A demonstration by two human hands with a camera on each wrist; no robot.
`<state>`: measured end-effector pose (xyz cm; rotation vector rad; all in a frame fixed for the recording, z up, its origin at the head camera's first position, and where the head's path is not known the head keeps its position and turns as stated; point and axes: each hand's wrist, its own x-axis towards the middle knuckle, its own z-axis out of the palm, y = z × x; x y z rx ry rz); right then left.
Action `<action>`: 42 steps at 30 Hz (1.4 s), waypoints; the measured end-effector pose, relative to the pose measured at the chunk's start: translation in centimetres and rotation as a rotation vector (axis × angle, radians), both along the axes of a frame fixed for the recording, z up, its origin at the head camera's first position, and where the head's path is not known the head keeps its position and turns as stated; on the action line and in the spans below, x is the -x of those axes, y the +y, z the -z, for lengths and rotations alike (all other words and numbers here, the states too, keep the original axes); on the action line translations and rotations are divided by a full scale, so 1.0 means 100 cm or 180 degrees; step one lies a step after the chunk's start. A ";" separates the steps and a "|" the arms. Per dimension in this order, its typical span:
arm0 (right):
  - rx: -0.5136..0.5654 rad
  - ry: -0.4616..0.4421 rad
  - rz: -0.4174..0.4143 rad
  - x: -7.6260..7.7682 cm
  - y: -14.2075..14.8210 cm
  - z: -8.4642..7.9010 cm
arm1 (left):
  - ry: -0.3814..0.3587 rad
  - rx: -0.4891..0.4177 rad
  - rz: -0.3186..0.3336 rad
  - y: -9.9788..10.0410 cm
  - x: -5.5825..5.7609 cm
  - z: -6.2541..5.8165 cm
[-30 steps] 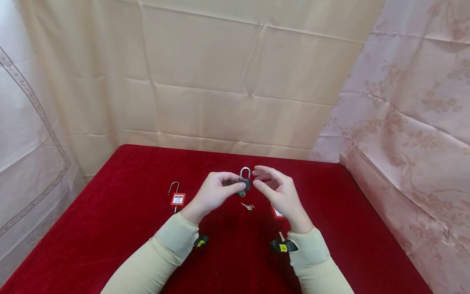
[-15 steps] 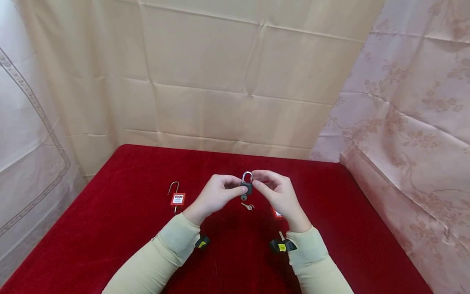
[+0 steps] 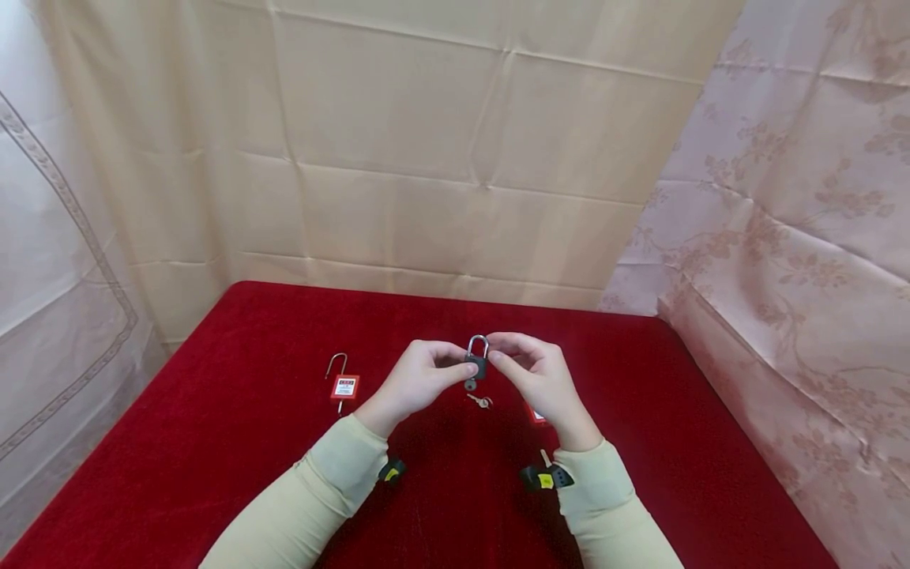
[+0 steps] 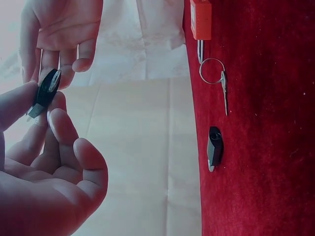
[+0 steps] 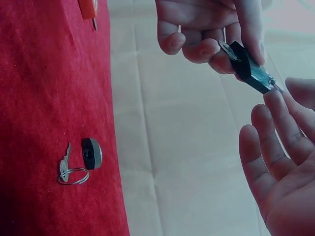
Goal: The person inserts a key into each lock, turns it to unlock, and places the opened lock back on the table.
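A small black padlock (image 3: 475,366) with a silver shackle is held upright above the table. My left hand (image 3: 419,373) pinches its body between thumb and fingers. A key (image 3: 471,385) sticks out of its underside. On the other side my right hand (image 3: 536,375) has thumb and fingertips at the shackle, seemingly pinching it; the right wrist view shows the shackle (image 5: 276,86) between them. Below, a loose key on a ring (image 3: 479,401) lies on the table. Another dark lock-like piece (image 4: 214,147) lies near that key, hidden in the head view.
On the red cloth table (image 3: 284,332), a red padlock (image 3: 345,386) with its shackle raised lies at left. A second red padlock (image 3: 536,413) is partly covered by my right hand. A beige curtain (image 3: 398,158) hangs behind the table.
My right hand has come in from the right to the padlock's shackle. The left hand has brought the padlock slightly lower; over the last half second both hands hardly move.
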<state>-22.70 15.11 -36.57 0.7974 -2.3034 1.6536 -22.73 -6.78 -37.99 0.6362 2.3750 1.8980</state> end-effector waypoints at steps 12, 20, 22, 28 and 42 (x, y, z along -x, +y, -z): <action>-0.0055 0.0047 0.0082 0.002 0.004 0.001 | -0.0005 0.0094 -0.0048 0.000 0.000 0.001; 0.0045 -0.0053 -0.0041 0.001 0.010 -0.002 | -0.0114 0.0061 0.0037 0.001 -0.001 0.002; 0.0037 -0.0045 -0.0085 0.002 0.011 0.000 | -0.0150 0.0050 0.0080 0.001 -0.001 0.001; 0.0056 -0.0021 -0.0235 0.008 0.014 0.005 | -0.0134 0.0057 0.0229 0.002 -0.003 0.000; -0.0013 0.0072 -0.0341 0.010 0.015 0.006 | -0.0094 0.0044 0.0451 0.001 -0.002 0.002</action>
